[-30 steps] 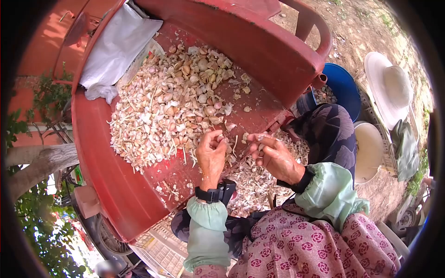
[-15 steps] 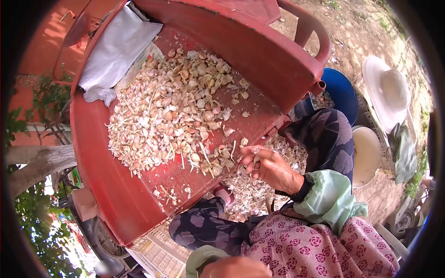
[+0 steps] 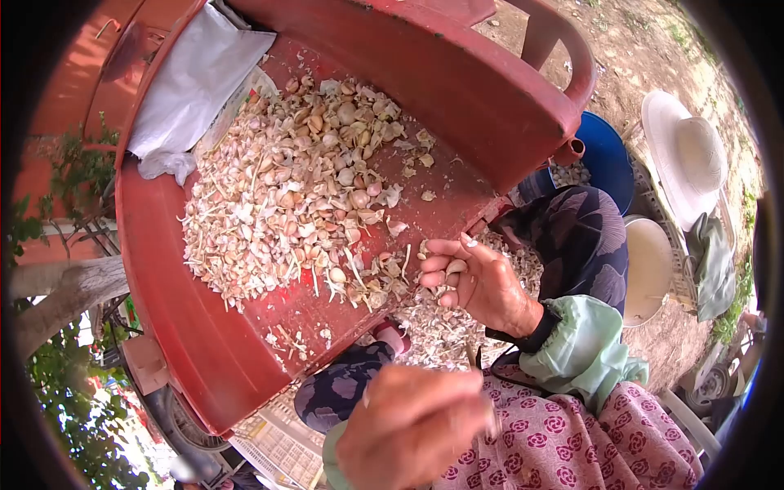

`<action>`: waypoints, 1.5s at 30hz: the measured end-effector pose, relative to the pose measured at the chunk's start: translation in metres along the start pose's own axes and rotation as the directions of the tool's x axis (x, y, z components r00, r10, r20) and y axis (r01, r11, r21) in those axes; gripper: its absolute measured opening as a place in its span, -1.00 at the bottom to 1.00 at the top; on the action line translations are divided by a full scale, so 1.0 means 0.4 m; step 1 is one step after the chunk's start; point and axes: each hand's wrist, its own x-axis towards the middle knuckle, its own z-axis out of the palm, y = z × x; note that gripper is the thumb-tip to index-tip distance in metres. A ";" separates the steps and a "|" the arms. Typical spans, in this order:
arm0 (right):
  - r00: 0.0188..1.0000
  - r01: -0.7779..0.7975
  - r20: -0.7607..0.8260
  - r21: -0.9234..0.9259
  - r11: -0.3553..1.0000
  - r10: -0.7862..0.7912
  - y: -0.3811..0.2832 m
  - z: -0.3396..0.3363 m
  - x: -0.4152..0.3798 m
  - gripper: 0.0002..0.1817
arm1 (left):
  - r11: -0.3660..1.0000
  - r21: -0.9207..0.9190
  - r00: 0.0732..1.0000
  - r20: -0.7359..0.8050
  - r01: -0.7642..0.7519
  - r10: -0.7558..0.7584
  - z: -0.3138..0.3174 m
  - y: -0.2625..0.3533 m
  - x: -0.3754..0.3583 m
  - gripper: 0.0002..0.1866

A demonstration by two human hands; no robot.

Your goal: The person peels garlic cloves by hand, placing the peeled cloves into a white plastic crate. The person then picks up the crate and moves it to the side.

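Note:
My right hand (image 3: pixel 486 286) is turned palm up over the front edge of the red tray, its fingers curled around a few garlic cloves (image 3: pixel 456 267). Closer to me, my left hand (image 3: pixel 416 429) is above my lap, smeared by motion, so I cannot make out its grip. A big heap of unpeeled garlic cloves (image 3: pixel 286 196), mixed with stalks and skins, lies in the red tray (image 3: pixel 192 343). Loose skins and dry stalks are scattered near the tray's front edge, beside my right fingertips.
Garlic skins (image 3: pixel 441 327) cover the ground between my legs. To the right are a blue bucket (image 3: pixel 608 159) with garlic in it, a pale round container (image 3: pixel 645 273) and a white hat (image 3: pixel 698 155). A white bag (image 3: pixel 192 82) lies in the tray's far left corner.
My left hand has risen from the bottom edge toward my right hand. The right hand has opened its palm more to view, showing the cloves. The view has shifted slightly.

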 end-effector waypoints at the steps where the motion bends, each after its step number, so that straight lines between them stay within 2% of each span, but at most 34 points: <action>1: 0.994 -0.030 -0.101 0.072 0.997 0.037 -0.007 0.015 0.001 -0.47 | 0.992 0.101 0.978 -0.201 0.071 -0.050 0.063 -0.062 -0.005 -0.72; 2: 0.999 0.018 0.028 0.117 0.993 -0.021 -0.003 -0.001 0.004 -0.49 | 0.963 0.146 0.965 -0.168 0.228 -0.203 0.086 -0.115 -0.008 -0.59; 3: 0.999 0.021 0.029 0.121 0.992 -0.025 0.007 -0.033 0.017 -0.49 | 0.942 0.071 0.933 -0.181 0.327 -0.310 0.106 -0.170 -0.007 -0.57; 4: 0.997 0.079 0.015 0.078 0.994 -0.080 0.021 -0.072 0.033 -0.52 | 0.912 0.060 0.895 -0.231 0.405 -0.382 0.123 -0.236 -0.010 -0.64; 5: 0.991 0.135 0.002 0.033 0.990 -0.135 0.026 -0.092 0.042 -0.55 | 0.852 0.160 0.847 -0.296 0.499 -0.441 0.132 -0.297 -0.014 -0.69; 6: 0.988 0.153 -0.025 0.049 0.987 -0.152 0.017 -0.079 0.038 -0.64 | 0.835 0.257 0.855 -0.338 0.486 -0.393 0.134 -0.360 -0.014 -0.72; 7: 0.988 0.155 -0.027 0.050 0.987 -0.154 0.013 -0.079 0.035 -0.64 | 0.836 0.257 0.856 -0.335 0.485 -0.393 0.142 -0.421 -0.014 -0.72; 9: 0.990 0.099 -0.089 -0.061 0.993 -0.105 0.005 -0.079 0.027 -0.73 | 0.746 0.497 0.882 -0.388 0.444 -0.267 0.159 -0.512 -0.017 -0.75; 10: 0.985 0.087 -0.148 -0.038 0.996 -0.091 0.007 -0.060 0.022 -0.76 | 0.747 0.496 0.882 -0.389 0.443 -0.265 0.164 -0.526 -0.015 -0.75; 11: 0.985 0.090 -0.145 -0.040 0.995 -0.095 0.006 -0.060 0.021 -0.76 | 0.726 0.545 0.896 -0.378 0.419 -0.234 0.166 -0.536 -0.011 -0.77; 13: 0.995 0.070 -0.055 -0.162 0.984 -0.080 0.004 -0.064 0.018 -0.59 | 0.706 0.591 0.910 -0.365 0.390 -0.197 0.172 -0.550 -0.012 -0.79; 15: 0.991 0.111 -0.051 -0.228 0.967 -0.125 0.016 -0.050 0.013 -0.50 | 0.826 0.306 0.859 -0.366 0.474 -0.358 0.173 -0.541 -0.022 -0.84; 16: 0.986 0.131 -0.067 -0.277 0.952 -0.155 0.023 -0.041 0.012 -0.51 | 0.825 0.308 0.859 -0.370 0.473 -0.354 0.170 -0.523 -0.029 -0.84; 18: 0.981 0.159 -0.046 -0.345 0.925 -0.186 0.031 -0.026 0.005 -0.49 | 0.827 -0.152 0.731 -0.400 0.541 -0.552 0.164 -0.449 -0.048 -0.88; 19: 0.982 0.160 -0.042 -0.348 0.924 -0.186 0.033 -0.019 0.001 -0.49 | 0.820 -0.195 0.741 -0.354 0.539 -0.571 0.137 -0.352 -0.035 -0.90; 20: 0.985 0.148 -0.033 -0.352 0.924 -0.170 0.037 -0.011 -0.004 -0.49 | 0.897 -0.209 0.825 -0.352 0.391 -0.442 0.122 -0.302 -0.044 -0.88; 21: 0.988 0.134 -0.023 -0.357 0.924 -0.152 0.040 -0.002 -0.009 -0.50 | 0.913 -0.280 0.845 -0.370 0.295 -0.386 0.109 -0.227 -0.043 -0.88; 23: 0.995 0.060 -0.048 -0.369 0.928 -0.083 0.024 0.041 -0.031 -0.54 | 0.953 -0.258 0.881 -0.398 0.160 -0.256 0.071 -0.093 -0.051 -0.78; 25: 0.965 0.258 0.119 -0.581 0.772 -0.233 0.007 0.106 -0.082 -0.56 | 0.997 -0.073 0.929 -0.369 -0.015 -0.013 0.022 -0.021 -0.055 -0.71; 27: 0.936 0.296 0.284 -0.317 0.901 -0.208 -0.019 0.188 -0.153 -0.55 | 0.996 -0.085 0.908 -0.419 -0.036 -0.003 0.015 -0.007 -0.063 -0.70; 28: 0.799 0.554 0.491 -0.378 0.742 -0.346 -0.009 0.187 -0.156 -0.54 | 0.995 -0.097 0.896 -0.443 -0.023 -0.023 0.022 -0.014 -0.058 -0.72; 29: 0.646 0.764 0.614 -0.508 0.399 -0.454 -0.016 0.205 -0.154 -0.55 | 0.994 -0.110 0.884 -0.465 -0.014 -0.040 0.034 -0.026 -0.050 -0.73; 31: 0.755 0.654 0.534 -0.569 0.498 -0.381 -0.020 0.224 -0.152 -0.59 | 0.993 -0.120 0.881 -0.469 -0.007 -0.051 0.047 -0.036 -0.052 -0.78; 33: 0.759 0.651 0.522 -0.594 0.473 -0.389 -0.035 0.223 -0.155 -0.63 | 0.978 -0.206 0.908 -0.402 0.037 -0.119 0.043 -0.041 -0.051 -0.82; 34: 0.650 0.756 0.577 -0.561 0.338 -0.495 -0.037 0.220 -0.150 -0.65 | 0.955 -0.297 0.938 -0.334 -0.013 -0.091 0.034 -0.053 -0.047 -0.86; 35: 0.522 0.834 0.625 -0.516 0.195 -0.580 -0.036 0.215 -0.142 -0.68 | 0.955 -0.295 0.938 -0.332 -0.006 -0.097 0.030 -0.067 -0.047 -0.86; 36: 0.379 0.910 0.725 -0.405 0.088 -0.574 -0.040 0.207 -0.126 -0.65 | 0.937 -0.349 0.935 -0.335 -0.005 -0.120 0.028 -0.085 -0.050 -0.87; 37: 0.740 0.661 0.531 -0.461 0.592 -0.413 -0.065 0.227 -0.177 -0.79 | 0.916 -0.401 0.931 -0.337 -0.006 -0.142 0.028 -0.101 -0.050 -0.87; 38: 0.694 0.630 0.652 -0.344 0.697 -0.306 -0.087 0.242 -0.174 -0.80 | 0.892 -0.436 0.854 -0.414 0.119 -0.316 0.040 -0.111 -0.046 -0.88; 39: 0.610 0.565 0.763 -0.230 0.792 -0.214 -0.101 0.248 -0.166 -0.81 | 0.939 -0.220 0.839 -0.427 0.265 -0.337 0.029 -0.151 -0.034 -0.88; 41: 0.619 0.551 0.753 -0.214 0.806 -0.223 -0.105 0.254 -0.168 -0.81 | 0.915 0.125 0.849 -0.437 0.383 -0.296 0.038 -0.272 -0.005 -0.83; 42: 0.627 0.539 0.748 -0.212 0.815 -0.220 -0.106 0.257 -0.170 -0.81 | 0.878 0.182 0.843 -0.419 0.442 -0.337 0.048 -0.329 0.003 -0.79; 43: 0.635 0.526 0.742 -0.212 0.824 -0.215 -0.107 0.260 -0.172 -0.82 | 0.859 0.314 0.881 -0.387 0.404 -0.273 0.052 -0.388 0.007 -0.75; 45: 0.657 0.496 0.726 -0.212 0.842 -0.204 -0.107 0.265 -0.175 -0.82 | 0.836 0.372 0.889 -0.376 0.403 -0.262 0.069 -0.493 0.006 -0.73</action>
